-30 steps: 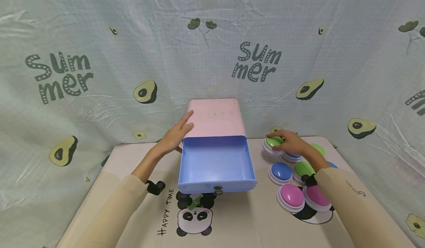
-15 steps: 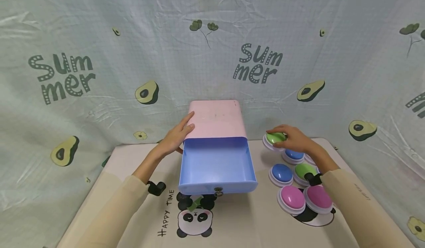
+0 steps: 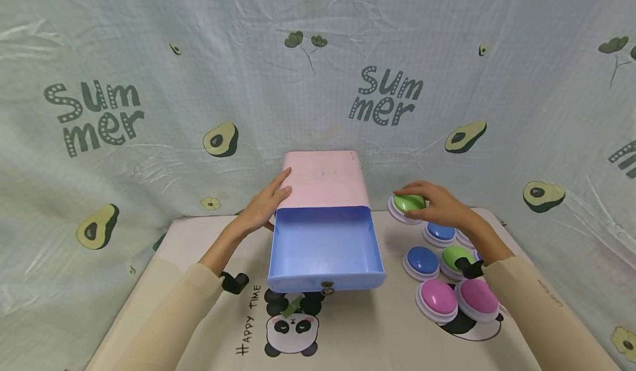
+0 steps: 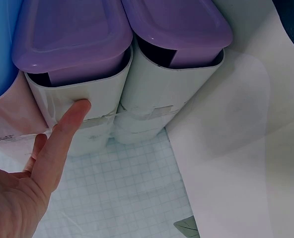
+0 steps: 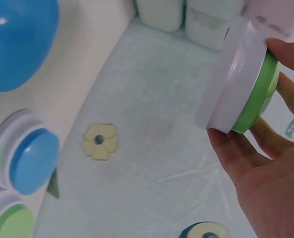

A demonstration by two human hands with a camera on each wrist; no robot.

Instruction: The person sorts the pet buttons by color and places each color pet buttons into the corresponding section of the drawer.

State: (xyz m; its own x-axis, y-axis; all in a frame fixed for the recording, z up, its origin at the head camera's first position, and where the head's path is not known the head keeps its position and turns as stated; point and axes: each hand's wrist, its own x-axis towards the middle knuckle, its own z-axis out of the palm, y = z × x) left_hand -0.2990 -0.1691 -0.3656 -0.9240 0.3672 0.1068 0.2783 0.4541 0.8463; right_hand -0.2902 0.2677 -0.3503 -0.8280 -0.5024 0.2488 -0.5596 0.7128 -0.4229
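Note:
A drawer unit with a pink top [image 3: 325,180] stands at the table's back edge, its blue drawer [image 3: 325,244] pulled out with a bare floor. My left hand [image 3: 260,208] lies against the unit's left side, fingers extended. In the left wrist view a straight finger [image 4: 62,144] reaches over one of the white casings, which have purple drawers [image 4: 77,34]. My right hand [image 3: 437,205] grips a buzzer button with a green dome and white base [image 3: 407,205] by its rim. Its tilted white base [image 5: 236,74] shows in the right wrist view, off the table.
On the right of the table sit several more buzzer buttons: blue [image 3: 422,260], green [image 3: 454,258] and pink [image 3: 437,296] ones, close together. A patterned cloth [image 3: 318,100] hangs behind the table. A key ring hangs from the lock [image 3: 327,286] on the drawer front.
My right hand has lifted the green buzzer button up from the others and moved it slightly left. The left hand stays at the drawer unit.

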